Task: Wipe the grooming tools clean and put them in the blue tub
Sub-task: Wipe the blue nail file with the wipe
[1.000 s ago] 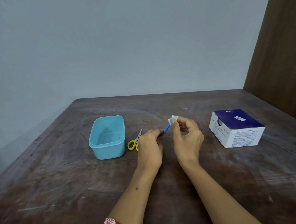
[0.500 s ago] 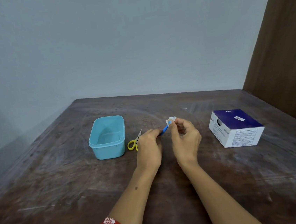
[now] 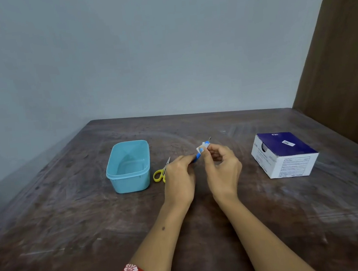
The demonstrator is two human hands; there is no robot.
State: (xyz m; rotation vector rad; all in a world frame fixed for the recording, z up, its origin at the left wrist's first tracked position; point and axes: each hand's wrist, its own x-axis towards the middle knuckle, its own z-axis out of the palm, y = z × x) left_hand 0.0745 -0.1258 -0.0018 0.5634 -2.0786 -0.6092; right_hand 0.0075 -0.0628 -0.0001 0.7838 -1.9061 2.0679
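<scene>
My left hand (image 3: pixel 179 176) grips the lower end of a small blue-handled grooming tool (image 3: pixel 198 156), held just above the table. My right hand (image 3: pixel 222 166) pinches a small white wipe (image 3: pixel 202 148) wrapped around the tool's upper part; a thin metal tip pokes out past the wipe. The empty light blue tub (image 3: pixel 129 166) stands open to the left. Yellow-handled scissors (image 3: pixel 160 174) lie flat on the table between the tub and my left hand.
A white and dark blue cardboard box (image 3: pixel 284 154) sits at the right on the dark wooden table (image 3: pixel 73 230). A brown panel rises at the far right; a pale wall runs behind the table.
My right hand has slid the wipe slightly down the tool, and the metal tip now shows beyond it. My left hand, the scissors and the tub have stayed in place.
</scene>
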